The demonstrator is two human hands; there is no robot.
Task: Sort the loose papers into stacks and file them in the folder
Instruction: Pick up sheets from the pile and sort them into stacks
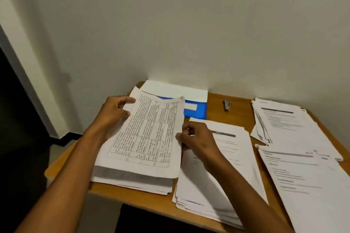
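Sorting partly done, by the look of it. Top sheet (145,134) w/ a table grid is held above the thick stack (132,176): left hand (111,113) pinches its far-left edge, right hand (197,138) pinches its right edge. 3 sorted stacks are laid out on the surface (217,104) to the right. Blue folder (195,109) sits at the back, partly covered by paper; filing not started, thick stack left to sort.

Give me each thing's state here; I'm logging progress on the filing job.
Table sheet: lifted off the thick stack, held at both side edges.
Thick stack: flat, unfiled.
Middle stack: flat, fanned at near edge.
Far right stack: messy, sheets skewed.
Near right stack: flat.
Blue folder: lying by wall, partly covered.
Stapler: idle.
Left hand: gripping sheet.
Right hand: pinching sheet.
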